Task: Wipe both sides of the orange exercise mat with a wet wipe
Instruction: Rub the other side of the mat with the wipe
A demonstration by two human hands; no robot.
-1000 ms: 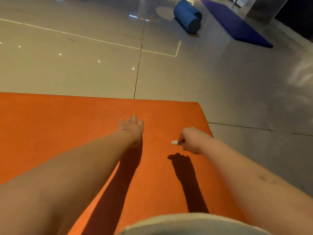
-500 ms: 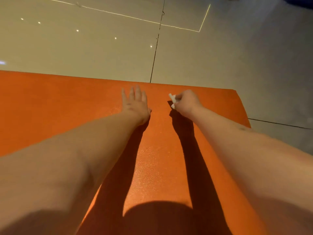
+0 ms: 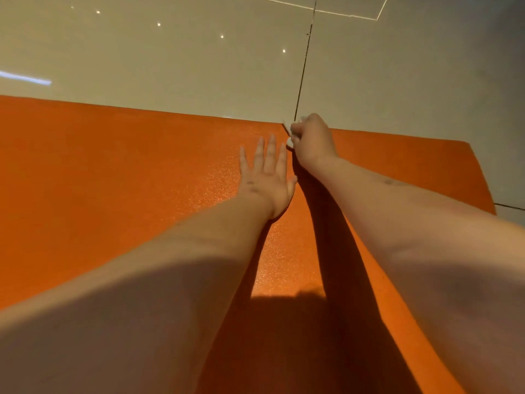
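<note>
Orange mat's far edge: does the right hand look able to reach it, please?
Likely yes: the right hand, gripping the wet wipe, sits at the far edge of the orange mat, nothing between.

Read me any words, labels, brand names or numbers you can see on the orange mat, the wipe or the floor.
No readable text anywhere.
orange mat: plain, no logo or label showing.
wet wipe: mostly hidden in the right hand, no print visible.
floor: only lines and light reflections.
left hand: small dark marks on its back, too blurred to read.
</note>
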